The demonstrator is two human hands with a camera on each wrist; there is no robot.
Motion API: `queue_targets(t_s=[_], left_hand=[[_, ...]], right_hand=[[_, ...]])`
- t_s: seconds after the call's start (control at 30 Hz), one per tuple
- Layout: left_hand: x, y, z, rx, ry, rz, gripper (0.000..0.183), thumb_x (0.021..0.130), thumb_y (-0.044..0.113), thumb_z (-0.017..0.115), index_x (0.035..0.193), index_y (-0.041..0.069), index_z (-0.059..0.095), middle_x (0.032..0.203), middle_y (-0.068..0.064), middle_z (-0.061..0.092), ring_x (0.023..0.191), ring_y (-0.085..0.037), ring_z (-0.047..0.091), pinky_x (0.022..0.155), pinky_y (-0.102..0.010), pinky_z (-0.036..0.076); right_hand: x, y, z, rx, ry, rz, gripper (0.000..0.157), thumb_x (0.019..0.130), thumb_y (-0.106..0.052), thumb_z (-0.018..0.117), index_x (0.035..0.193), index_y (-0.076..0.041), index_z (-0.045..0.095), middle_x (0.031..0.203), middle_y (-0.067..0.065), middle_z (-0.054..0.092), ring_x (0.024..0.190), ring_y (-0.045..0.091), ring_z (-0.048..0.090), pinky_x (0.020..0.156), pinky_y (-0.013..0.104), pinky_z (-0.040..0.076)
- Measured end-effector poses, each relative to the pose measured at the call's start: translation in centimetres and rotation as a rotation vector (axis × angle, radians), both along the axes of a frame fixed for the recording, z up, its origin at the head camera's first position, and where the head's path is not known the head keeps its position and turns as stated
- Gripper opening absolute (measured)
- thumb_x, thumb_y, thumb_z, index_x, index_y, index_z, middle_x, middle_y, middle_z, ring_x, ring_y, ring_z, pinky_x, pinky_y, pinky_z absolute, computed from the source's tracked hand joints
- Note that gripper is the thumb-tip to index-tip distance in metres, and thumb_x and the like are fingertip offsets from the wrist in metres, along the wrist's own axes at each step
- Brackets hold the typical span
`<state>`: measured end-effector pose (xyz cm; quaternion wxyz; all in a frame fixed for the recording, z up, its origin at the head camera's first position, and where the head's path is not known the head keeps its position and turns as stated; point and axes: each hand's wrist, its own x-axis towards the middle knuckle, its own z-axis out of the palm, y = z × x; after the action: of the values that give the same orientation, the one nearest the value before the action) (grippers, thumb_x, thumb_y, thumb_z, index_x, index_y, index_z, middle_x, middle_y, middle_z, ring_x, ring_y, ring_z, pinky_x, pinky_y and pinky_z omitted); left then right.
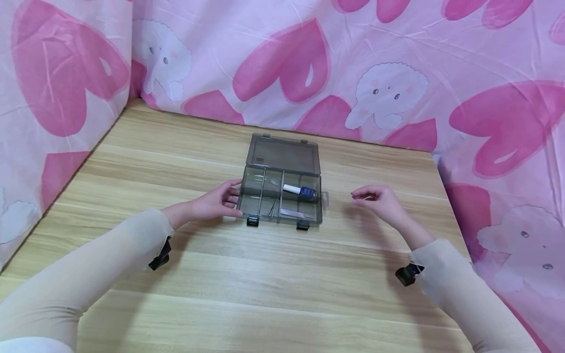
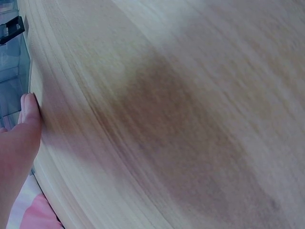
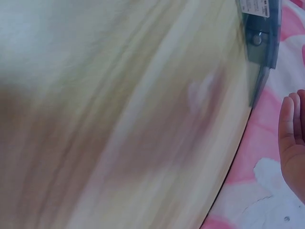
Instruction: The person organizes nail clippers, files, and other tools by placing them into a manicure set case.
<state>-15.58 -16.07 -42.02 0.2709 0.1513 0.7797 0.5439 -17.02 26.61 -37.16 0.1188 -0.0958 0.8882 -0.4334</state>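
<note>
A grey see-through compartment box (image 1: 251,189) lies on the table with its lid (image 1: 284,153) folded back. My left hand (image 1: 212,200) rests against the box's left side, the thumb near its front corner; the left wrist view shows the thumb (image 2: 31,109) outside the wall. Inside the box lie a dark blue nail polish bottle (image 1: 307,192) with a white cap, a pale flat strip (image 1: 296,214) and thin metal pieces (image 1: 273,208) too small to identify. My right hand (image 1: 377,200) hovers right of the box, fingers relaxed, with nothing visible in it.
Two black latches (image 1: 252,221) stick out from the box's front edge, and a clear tab (image 1: 325,198) from its right. Wood-grain table (image 1: 247,289) surrounds it. Pink cloth (image 1: 212,54) with hearts and white animal figures hangs behind and at both sides.
</note>
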Motion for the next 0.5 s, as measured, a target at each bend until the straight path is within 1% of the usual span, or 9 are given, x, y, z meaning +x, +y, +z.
queue_targets(t_s=[0.1,0.23,0.33,0.5], left_hand=[[0.0,0.0,0.0,-0.001,0.0,-0.001,0.093,0.082,0.007,0.069,0.149,0.002,0.004,0.142,-0.032,0.03,0.125,-0.045,0.041,0.11,-0.051,0.035],[0.0,0.0,-0.1,0.0,-0.007,-0.001,0.094,0.082,0.007,0.069,0.149,0.003,0.004,0.142,-0.031,0.03,0.125,-0.044,0.041,0.11,-0.05,0.035],[-0.1,0.0,-0.1,0.003,-0.01,-0.003,0.094,0.082,0.007,0.069,0.149,0.002,0.004,0.142,-0.032,0.031,0.125,-0.044,0.041,0.11,-0.051,0.035],[0.0,-0.1,-0.1,0.0,-0.01,-0.005,0.093,0.082,0.007,0.069,0.149,0.002,0.004,0.142,-0.032,0.03,0.124,-0.044,0.042,0.109,-0.05,0.036]], right_hand=[[0.5,0.9,-0.3,0.036,-0.014,0.01,0.03,0.085,-0.007,0.066,0.109,0.01,0.063,0.098,0.012,0.071,0.079,-0.002,0.062,0.071,0.015,0.054],[1.0,1.7,-1.1,0.059,-0.033,0.018,0.031,0.083,-0.007,0.068,0.108,0.009,0.064,0.101,0.023,0.068,0.078,-0.001,0.062,0.07,0.016,0.054],[1.3,2.2,-1.7,0.078,-0.034,0.036,0.031,0.082,-0.009,0.07,0.108,0.007,0.065,0.101,0.025,0.067,0.077,-0.005,0.061,0.07,0.014,0.053],[1.7,2.7,-2.7,0.087,-0.034,0.078,0.031,0.082,-0.008,0.07,0.108,0.007,0.065,0.101,0.024,0.067,0.078,-0.005,0.06,0.071,0.014,0.054]])
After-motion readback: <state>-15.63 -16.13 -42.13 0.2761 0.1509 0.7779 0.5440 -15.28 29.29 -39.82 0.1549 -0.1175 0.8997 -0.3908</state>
